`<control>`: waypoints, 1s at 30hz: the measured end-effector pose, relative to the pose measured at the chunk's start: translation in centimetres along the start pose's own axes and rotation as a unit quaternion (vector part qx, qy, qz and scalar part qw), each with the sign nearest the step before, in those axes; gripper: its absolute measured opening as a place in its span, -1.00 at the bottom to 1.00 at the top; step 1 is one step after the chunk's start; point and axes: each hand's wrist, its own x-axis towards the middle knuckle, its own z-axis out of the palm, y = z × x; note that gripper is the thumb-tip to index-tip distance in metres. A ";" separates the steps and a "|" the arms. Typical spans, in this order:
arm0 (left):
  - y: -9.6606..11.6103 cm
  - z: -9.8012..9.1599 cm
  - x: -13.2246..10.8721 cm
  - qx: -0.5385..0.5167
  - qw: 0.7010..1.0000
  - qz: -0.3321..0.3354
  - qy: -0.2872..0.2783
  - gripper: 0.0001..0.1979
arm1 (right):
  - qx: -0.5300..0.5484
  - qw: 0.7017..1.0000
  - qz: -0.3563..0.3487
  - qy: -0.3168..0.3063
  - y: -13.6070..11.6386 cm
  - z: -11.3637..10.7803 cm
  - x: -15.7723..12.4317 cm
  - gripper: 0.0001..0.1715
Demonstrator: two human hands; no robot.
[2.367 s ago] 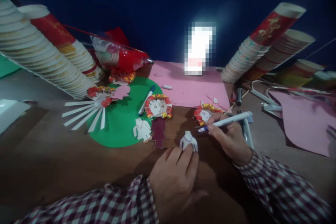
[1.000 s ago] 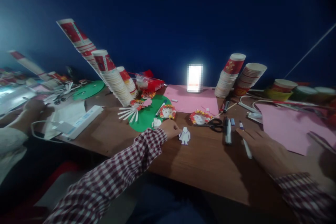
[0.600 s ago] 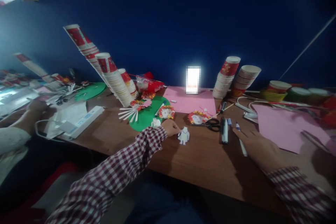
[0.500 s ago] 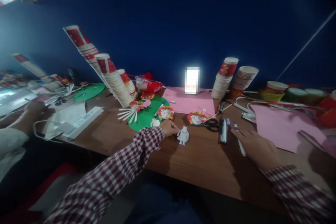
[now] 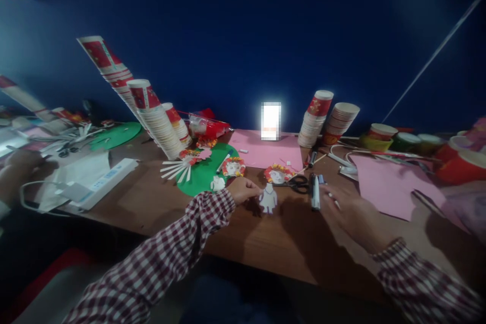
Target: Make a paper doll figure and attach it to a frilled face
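My left hand (image 5: pixel 245 191) pinches the edge of a small white paper cutout (image 5: pixel 269 201), shaped like a figure in a dress with a dark outline. My right hand (image 5: pixel 347 212) has its fingers curled round a slim white pen (image 5: pixel 333 198), of which only a short part shows. Just left of that hand lies a black-and-white marker (image 5: pixel 315 192). Black-handled scissors (image 5: pixel 299 185) rest beyond the cutout, beside a round flower-edged piece (image 5: pixel 280 175). A similar round piece (image 5: pixel 233 167) lies on a green paper disc (image 5: pixel 193 185).
Stacks of paper cups (image 5: pixel 157 119) lean at the left, and more cups (image 5: pixel 316 119) stand at the right. Pink sheets (image 5: pixel 383 185) lie to the right and at the back. A power strip (image 5: pixel 108 182) is near a co-worker's hand (image 5: pixel 23 164). A bright blurred screen (image 5: pixel 271 120) stands by the wall.
My right hand has gone from lying over the white pen to closing its fingers round it. The cutout stays pinched in my left hand. The whole view has shifted slightly.
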 end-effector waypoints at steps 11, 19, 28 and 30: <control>1.3 2.7 1.4 0.032 0.997 0.066 -0.016 -0.58 | 0.456 0.874 0.136 -0.101 -6.3 3.4 2.7 -0.74; 2.7 1.2 5.0 0.144 0.977 0.063 0.148 -0.55 | 0.407 0.897 0.159 -0.071 -5.6 4.0 3.4 -0.76; 3.1 2.4 7.9 0.147 0.986 0.012 0.079 -0.67 | 0.358 0.920 0.144 -0.073 -6.3 3.5 3.4 -0.73; 2.8 2.1 7.8 0.100 0.991 0.015 0.087 -0.67 | 0.351 0.923 0.143 -0.071 -6.2 3.6 3.4 -0.73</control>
